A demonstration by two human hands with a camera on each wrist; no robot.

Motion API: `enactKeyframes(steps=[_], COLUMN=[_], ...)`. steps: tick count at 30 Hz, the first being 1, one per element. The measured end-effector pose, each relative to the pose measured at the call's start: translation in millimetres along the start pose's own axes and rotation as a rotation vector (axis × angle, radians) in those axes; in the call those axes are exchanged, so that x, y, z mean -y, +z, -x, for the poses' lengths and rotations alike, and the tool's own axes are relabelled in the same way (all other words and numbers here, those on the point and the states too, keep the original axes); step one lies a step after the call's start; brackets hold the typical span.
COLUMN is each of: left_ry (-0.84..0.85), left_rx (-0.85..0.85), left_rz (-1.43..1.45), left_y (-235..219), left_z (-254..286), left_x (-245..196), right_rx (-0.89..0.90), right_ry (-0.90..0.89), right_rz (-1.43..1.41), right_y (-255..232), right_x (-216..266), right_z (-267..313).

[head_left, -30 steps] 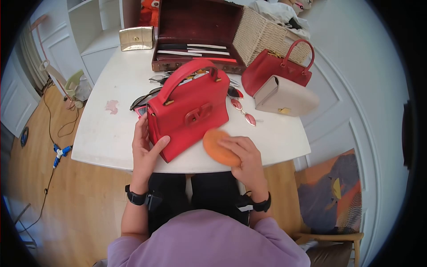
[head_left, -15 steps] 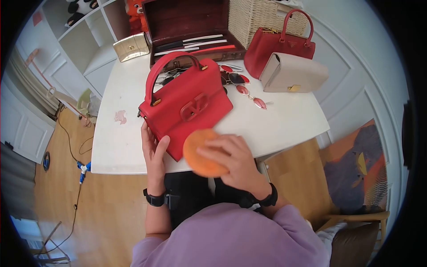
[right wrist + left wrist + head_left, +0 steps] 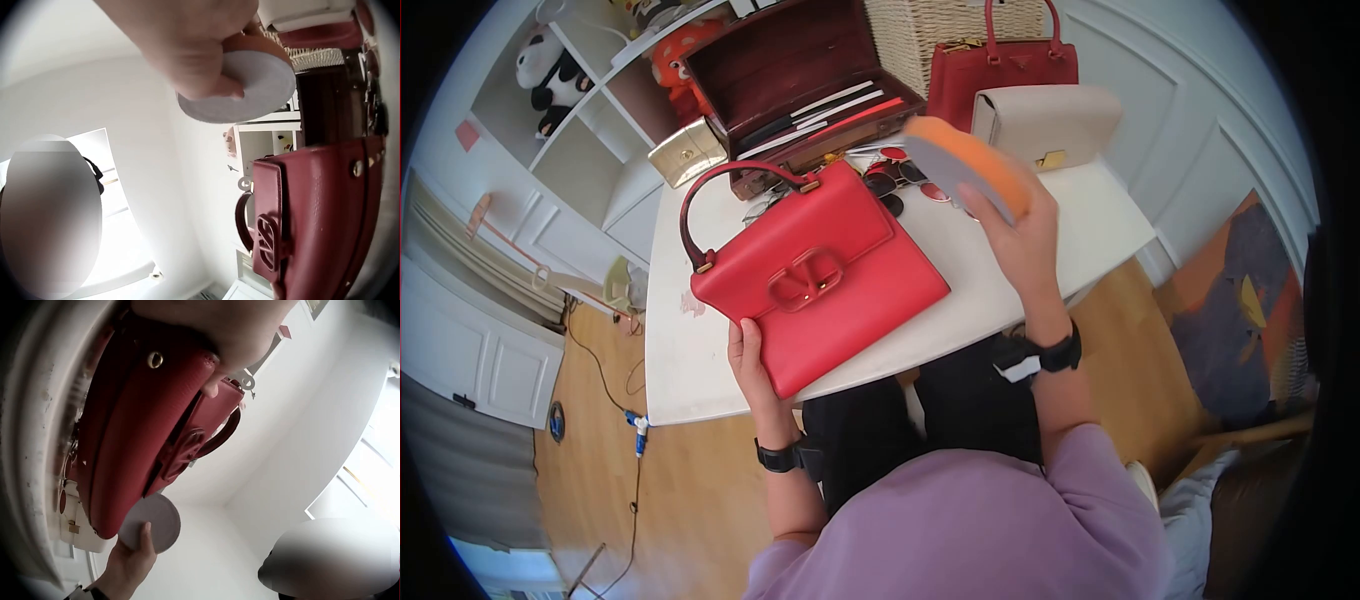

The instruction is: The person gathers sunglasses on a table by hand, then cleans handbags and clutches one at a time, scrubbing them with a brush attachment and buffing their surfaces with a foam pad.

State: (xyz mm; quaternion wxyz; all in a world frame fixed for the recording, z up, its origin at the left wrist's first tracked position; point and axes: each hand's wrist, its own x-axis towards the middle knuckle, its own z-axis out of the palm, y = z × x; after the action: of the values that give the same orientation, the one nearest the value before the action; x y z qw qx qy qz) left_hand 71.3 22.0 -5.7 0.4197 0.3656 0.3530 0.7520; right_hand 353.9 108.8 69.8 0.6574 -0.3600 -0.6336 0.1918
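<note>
A red handbag [image 3: 855, 300] with a top handle and a V-shaped emblem leans back at the table's front edge. Its lower left corner is gripped by the left hand [image 3: 752, 365], thumb on the front. In the right hand [image 3: 1025, 245] is a round orange pad [image 3: 975, 155] with a grey face, raised off the bag to its upper right. The right wrist view shows the thumb on the grey face of the pad [image 3: 262, 87]. Both the bag [image 3: 134, 425] and the pad [image 3: 164, 519] appear in the left wrist view, apart from each other.
Behind the bag lie several sunglasses [image 3: 890, 180] and an open brown case [image 3: 785, 75] with strips inside. A gold purse [image 3: 688, 153] stands at the back left. A beige bag [image 3: 1050, 120], a dark red handbag [image 3: 1008, 75] and a wicker basket [image 3: 900, 45] are at the back right.
The right hand has lifted the orange pad up and away from the bag's lower front, turning its grey face into view. The bag tilts further back, still gripped by the left hand. The head view has shifted.
</note>
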Motion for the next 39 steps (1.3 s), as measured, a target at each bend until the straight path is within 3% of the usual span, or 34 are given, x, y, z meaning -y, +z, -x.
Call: enactKeyframes(steps=[2, 4, 5, 7, 9, 11, 13, 15, 17, 19, 21, 22, 24, 25, 27, 29, 30, 31, 32, 33, 35, 36, 37, 39], left_ry=[-0.061, -0.079, -0.093, -0.117, -0.138, -0.129, -0.143, -0.154, -0.159, -0.225, 0.095, 0.098, -0.316, -0.315, -0.252, -0.194, -0.183, -0.172, -0.184, -0.183, -0.020, -0.537, -0.219, -0.341], left_rx=[0.030, 0.054, 0.066, 0.066, 0.057, -0.079, -0.073, -0.066, 0.154, -0.159, 0.189, 0.184, 0.123, 0.120, -0.029, 0.004, 0.083, 0.163, 0.057, 0.062, 0.136, 0.001, 0.298, 0.167], left_rz=[0.040, 0.048, 0.065, 0.145, 0.229, 0.272, 0.282, 0.289, 0.473, 0.526, -0.539, -0.544, 0.398, 0.392, 0.834, 0.780, 0.799, 0.817, 0.783, 0.785, 0.116, 0.879, 0.756, 1.230], left_y=[-3, -9, -11, -12, -9, 2, 4, -1, -19, -32, -68, -67, -58, -52, -38, -34, -39, -42, -39, -35, -32, -64, -67, -52], left_z=[-1, -1, -2, -2, 0, -1, -1, -1, -2, 6, 28, 28, 26, 18, -3, 2, 3, 3, 4, 9, 29, 29, 24, -5], left_x=[1, 1, 0, -1, -5, -16, -19, -18, 2, 25, 55, 49, 29, 25, 22, 22, 26, 27, 26, 25, 21, 29, 40, 26], right_rx=[0.032, 0.249, 0.239, 0.296, 0.315, 0.335, 0.229, 0.310, 0.337, 0.292, 0.416, 0.456, 0.493, 0.414, 0.186, -0.010, -0.010, 0.082, 0.174, 0.182, 0.341, 0.436, 0.532, 0.615], right_ry=[-0.056, -0.312, -0.312, -0.147, -0.184, -0.217, -0.169, -0.169, -0.200, -0.342, -0.452, -0.508, -0.562, -0.526, -0.463, -0.381, -0.380, -0.410, -0.442, -0.494, -0.539, -0.581, -0.622, -0.527], right_rz=[-0.167, -0.069, -0.070, -0.254, -0.221, -0.188, -0.218, -0.257, -0.137, -0.080, -0.077, -0.072, -0.074, -0.095, -0.101, -0.045, -0.045, 0.002, 0.050, 0.026, -0.082, -0.101, -0.120, -0.207], right_y=[11, 20, 19, 15, 3, 1, 4, 12, 38, 62, 66, 67, 68, 66, 68, 71, 73, 75, 77, 82, 79, 75, 70, 66], right_x=[9, 14, 15, 18, 18, 23, 28, 23, 30, 33, 40, 41, 42, 40, 39, 35, 36, 37, 37, 36, 38, 39, 37, 22], right_z=[-9, -12, -10, 0, 14, 30, 46, 59, 77, 97, 112, 114, 110, 97, 63, 20, 23, 30, 39, 58, 97, 111, 120, 132])
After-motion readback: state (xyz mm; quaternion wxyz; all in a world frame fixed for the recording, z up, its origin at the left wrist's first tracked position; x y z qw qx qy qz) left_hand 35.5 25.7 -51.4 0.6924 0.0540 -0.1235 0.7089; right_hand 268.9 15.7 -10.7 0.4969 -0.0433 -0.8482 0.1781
